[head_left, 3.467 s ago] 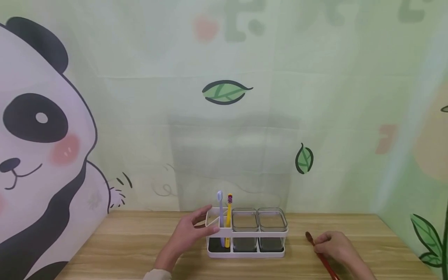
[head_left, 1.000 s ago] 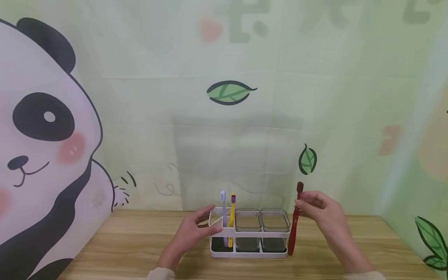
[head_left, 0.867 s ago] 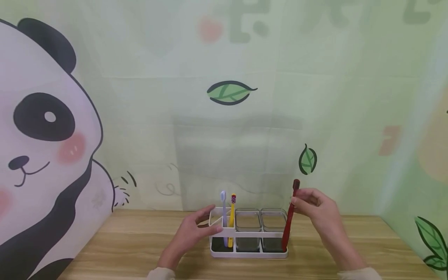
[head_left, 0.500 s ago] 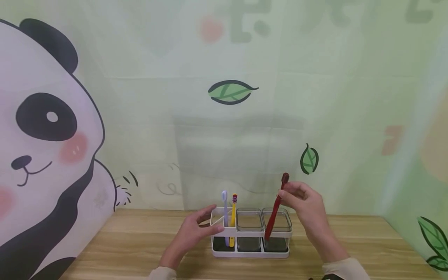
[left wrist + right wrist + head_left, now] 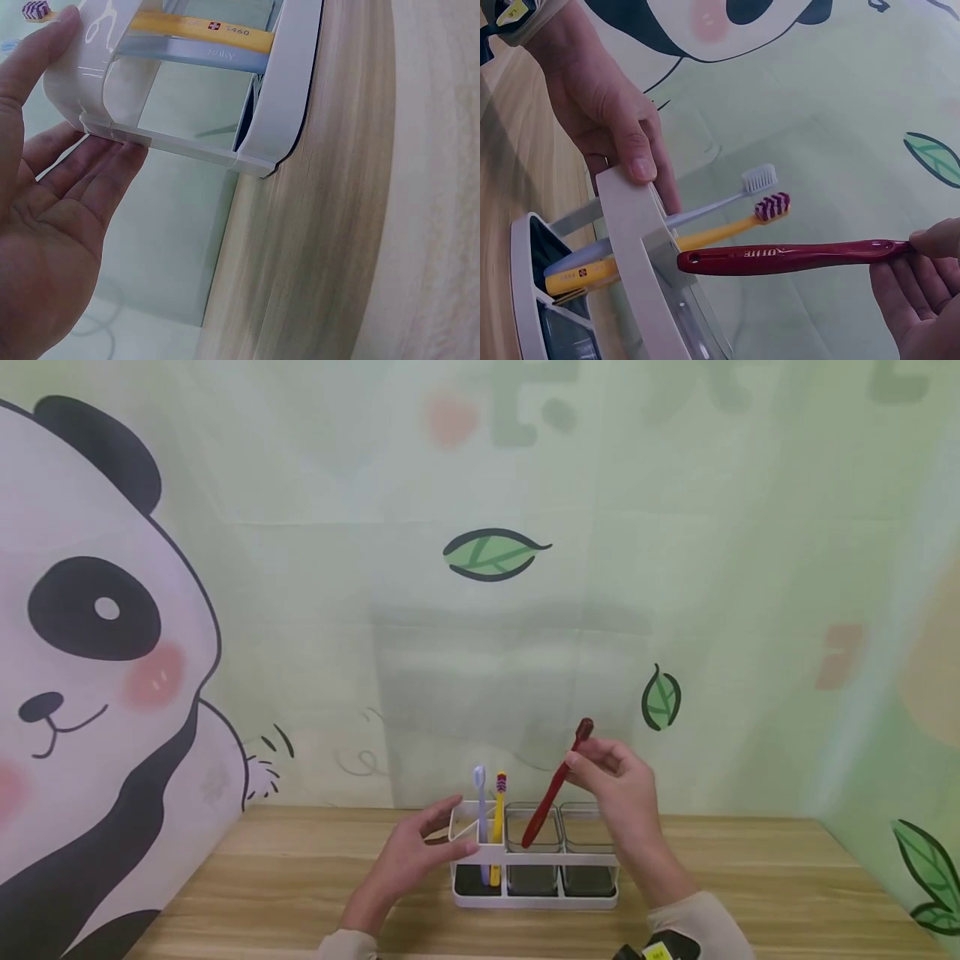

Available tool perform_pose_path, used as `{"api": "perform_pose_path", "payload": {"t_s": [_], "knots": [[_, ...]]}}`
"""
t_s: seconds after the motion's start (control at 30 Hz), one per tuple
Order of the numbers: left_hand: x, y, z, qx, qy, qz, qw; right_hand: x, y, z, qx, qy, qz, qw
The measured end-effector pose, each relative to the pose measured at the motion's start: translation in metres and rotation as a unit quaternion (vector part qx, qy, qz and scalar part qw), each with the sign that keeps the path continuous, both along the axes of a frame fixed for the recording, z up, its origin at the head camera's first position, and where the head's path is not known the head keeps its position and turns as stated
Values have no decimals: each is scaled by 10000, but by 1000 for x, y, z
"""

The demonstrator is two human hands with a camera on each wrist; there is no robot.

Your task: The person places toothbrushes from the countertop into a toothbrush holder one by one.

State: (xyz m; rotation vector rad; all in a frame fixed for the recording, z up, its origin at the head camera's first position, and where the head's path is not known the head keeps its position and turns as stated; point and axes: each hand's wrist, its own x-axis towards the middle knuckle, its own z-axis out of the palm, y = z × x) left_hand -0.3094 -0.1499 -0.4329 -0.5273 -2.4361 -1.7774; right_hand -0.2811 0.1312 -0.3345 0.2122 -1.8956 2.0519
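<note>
My right hand [image 5: 624,785] pinches a dark red toothbrush [image 5: 551,797] close below its head. The brush slants, bristle end up, its handle end over the middle cup of the white toothbrush holder [image 5: 555,860]. In the right wrist view that handle end [image 5: 697,262] is beside the holder's upper rail. My left hand [image 5: 416,852] grips the holder's left end, thumb in front and fingers behind, as the left wrist view shows. A pale lilac toothbrush [image 5: 482,810] and a yellow toothbrush [image 5: 498,814] stand upright in the left section.
Two clear cups sit in the holder, a middle cup [image 5: 525,827] and a right cup [image 5: 581,835] partly behind my right hand. The holder stands on a wood-grain table [image 5: 300,877]. A printed cloth backdrop [image 5: 300,568] with a panda rises behind the table.
My right hand picked the red toothbrush up from the table at the right, turned it upright, then carried it left over the holder. My left hand has stayed on the holder.
</note>
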Motion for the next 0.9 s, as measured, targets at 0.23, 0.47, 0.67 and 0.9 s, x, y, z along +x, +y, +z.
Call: {"api": "perform_pose_path", "payload": {"t_s": [0.23, 0.47, 0.67, 0.9], "knots": [[1, 0, 2, -15, -34, 41, 10000, -2, -12, 2, -16, 174, -21, 9998], [1, 0, 2, 6, -90, 10, 10000, -7, -26, -1, -124, 149, -34, 9998], [1, 0, 1, 49, -89, -9, 9999, -9, -36, -6, -122, 144, -27, 9998], [1, 0, 2, 33, -72, -28, 10000, -9, -46, -19, 281, 124, -123, 9995]]}}
